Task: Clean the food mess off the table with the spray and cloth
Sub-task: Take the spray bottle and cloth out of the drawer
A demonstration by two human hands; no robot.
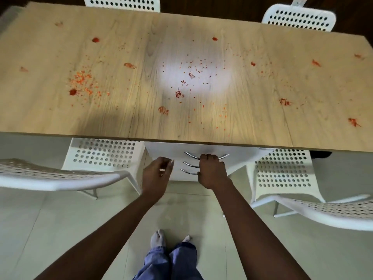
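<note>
A long wooden table [252,33] fills the upper half of the view, spattered with red food mess [82,81] in several patches from left to right. Under its front edge stands a white drawer unit [244,156] with three curved metal handles. My right hand [212,170] grips the top handle [223,156], fingers curled over it. My left hand [156,174] hovers beside the unit's left edge with loosely curled fingers, holding nothing. No spray bottle or cloth is in view.
White perforated chairs stand at both sides of the drawer unit, one to the near left [60,176] and one to the near right [302,178]. Two more chairs [298,17] stand at the far side of the table. My feet stand on a pale tiled floor [60,229].
</note>
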